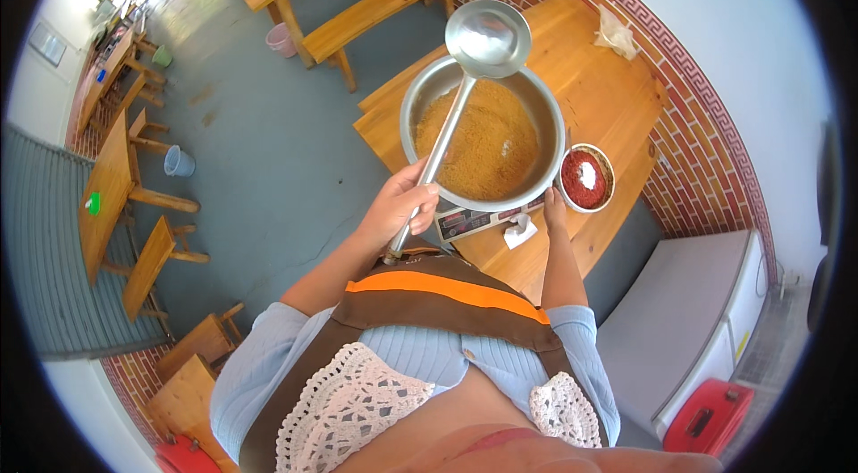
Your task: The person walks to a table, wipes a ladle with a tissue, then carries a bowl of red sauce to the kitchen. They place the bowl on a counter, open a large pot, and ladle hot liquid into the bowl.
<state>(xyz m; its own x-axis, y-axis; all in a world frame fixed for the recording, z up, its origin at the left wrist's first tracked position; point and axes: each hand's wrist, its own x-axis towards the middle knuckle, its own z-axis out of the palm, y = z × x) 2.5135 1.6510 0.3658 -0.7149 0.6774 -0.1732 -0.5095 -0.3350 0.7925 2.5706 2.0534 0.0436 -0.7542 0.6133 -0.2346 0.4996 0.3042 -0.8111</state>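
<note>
My left hand [405, 201] grips the handle of a large metal ladle [488, 37], whose bowl is over the far rim of a steel basin. The basin [554, 158] holds orange-brown powder [493, 138] with a small pale patch, and stands on a digital scale [469, 223]. My right hand [555, 210] is between the basin's near right side and a small round bowl [595, 210]; its fingers are largely hidden, so whether it grips either is unclear. That bowl contains red powder [576, 176], a white heap [587, 175] and something brown at the edge.
The wooden table [603, 104] carries a crumpled white tissue [520, 231] and a plastic bag [615, 34] by the brick wall. A wooden bench [382, 7] stands beyond, near a pink bin [281, 40]. A white chest-like appliance [677, 319] and a red case [707, 416] are at right.
</note>
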